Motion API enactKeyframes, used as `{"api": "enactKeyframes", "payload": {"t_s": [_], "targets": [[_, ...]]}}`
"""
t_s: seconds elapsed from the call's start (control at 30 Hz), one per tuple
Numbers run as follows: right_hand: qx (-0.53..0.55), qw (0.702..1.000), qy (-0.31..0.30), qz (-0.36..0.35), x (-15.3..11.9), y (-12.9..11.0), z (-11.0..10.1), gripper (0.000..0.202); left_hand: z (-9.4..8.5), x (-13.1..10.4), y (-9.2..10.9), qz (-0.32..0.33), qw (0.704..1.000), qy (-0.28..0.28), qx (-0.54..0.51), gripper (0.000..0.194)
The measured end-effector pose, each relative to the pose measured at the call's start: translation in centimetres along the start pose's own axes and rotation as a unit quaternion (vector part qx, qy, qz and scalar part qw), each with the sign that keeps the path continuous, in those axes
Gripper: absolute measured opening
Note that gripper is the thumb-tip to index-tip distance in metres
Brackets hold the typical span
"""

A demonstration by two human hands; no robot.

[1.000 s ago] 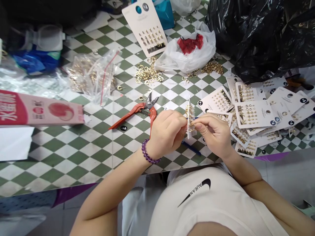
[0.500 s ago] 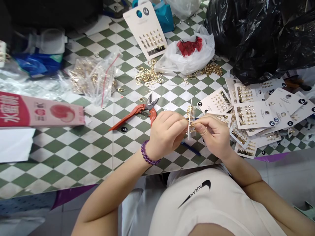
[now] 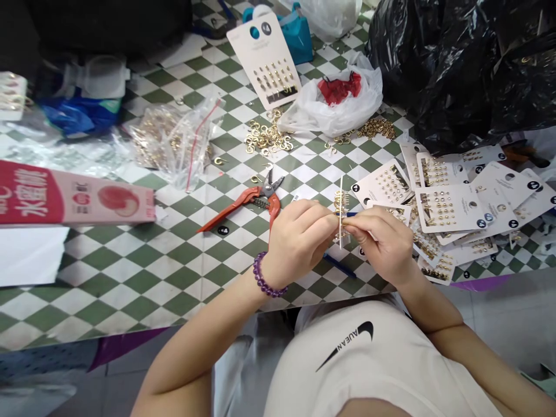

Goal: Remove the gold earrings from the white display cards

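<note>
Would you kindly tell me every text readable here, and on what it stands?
"水蜜桃": pink box
"4": black circle on the far card
"AUEAN", apparently: white shirt
Held card: edge-on, unreadable.
Fine print on box and piled cards: too small or blurred.

Left hand (image 3: 302,237) and right hand (image 3: 384,243) hold an edge-on card (image 3: 341,186) over a checkered table (image 3: 174,266).
</note>
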State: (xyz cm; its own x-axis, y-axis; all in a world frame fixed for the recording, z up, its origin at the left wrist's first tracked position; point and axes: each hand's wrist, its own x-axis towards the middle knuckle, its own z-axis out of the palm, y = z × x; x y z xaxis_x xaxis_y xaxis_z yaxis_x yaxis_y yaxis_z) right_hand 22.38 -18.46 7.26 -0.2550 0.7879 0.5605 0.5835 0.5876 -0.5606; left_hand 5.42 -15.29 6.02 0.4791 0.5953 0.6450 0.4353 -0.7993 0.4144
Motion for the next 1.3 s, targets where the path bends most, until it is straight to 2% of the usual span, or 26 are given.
{"api": "enactKeyframes", "payload": {"t_s": [0.2,0.33,0.57,0.7,0.9,1.03,1.1,1.17,1.2,1.23,1.27,1.3], "targets": [[0.029,0.998,0.032,0.038,-0.4,0.4,-0.2,0.018,0.1,-0.2,0.0,-0.013,1.000,0.007,-0.003,0.009],[0.042,0.998,0.030,0.038,-0.3,0.3,-0.3,0.016,0.2,-0.2,0.1,-0.011,1.000,0.005,0.000,0.008],[0.114,0.989,-0.021,0.095,0.1,0.3,-0.5,0.007,0.3,-0.2,0.1,-0.015,0.998,-0.005,-0.053,0.011],[0.140,0.984,-0.028,0.109,0.2,0.4,-0.5,0.007,0.7,-0.4,0.2,-0.031,0.995,0.001,-0.090,0.014],[0.161,0.980,-0.036,0.112,0.3,0.6,-0.2,0.008,1.1,-0.6,0.2,-0.041,0.993,0.005,-0.115,0.016],[0.101,0.993,-0.038,0.057,0.3,0.1,-0.3,0.003,0.9,-0.5,0.0,-0.044,0.994,0.001,-0.101,0.016],[0.046,0.999,-0.029,0.006,0.3,0.2,-1.6,0.003,0.8,-0.5,0.0,-0.033,0.996,0.001,-0.085,0.014],[-0.017,0.998,0.031,-0.044,0.4,1.3,-4.4,0.002,0.7,-0.5,0.0,-0.020,0.997,0.006,-0.071,0.013],[-0.055,0.994,0.080,-0.049,0.7,2.4,-6.5,0.009,0.7,-0.5,0.0,-0.017,0.998,0.009,-0.067,0.012],[-0.091,0.982,0.161,-0.044,1.0,3.9,-8.8,0.017,0.7,-0.5,0.0,-0.016,0.998,0.013,-0.064,0.012],[-0.128,0.962,0.241,-0.017,1.4,5.8,-11.4,0.026,0.6,-0.5,-0.1,-0.018,0.998,0.015,-0.063,0.012],[-0.160,0.937,0.304,0.058,1.9,8.1,-14.0,0.033,0.6,-0.5,-0.1,-0.022,0.998,0.017,-0.064,0.011]]}}
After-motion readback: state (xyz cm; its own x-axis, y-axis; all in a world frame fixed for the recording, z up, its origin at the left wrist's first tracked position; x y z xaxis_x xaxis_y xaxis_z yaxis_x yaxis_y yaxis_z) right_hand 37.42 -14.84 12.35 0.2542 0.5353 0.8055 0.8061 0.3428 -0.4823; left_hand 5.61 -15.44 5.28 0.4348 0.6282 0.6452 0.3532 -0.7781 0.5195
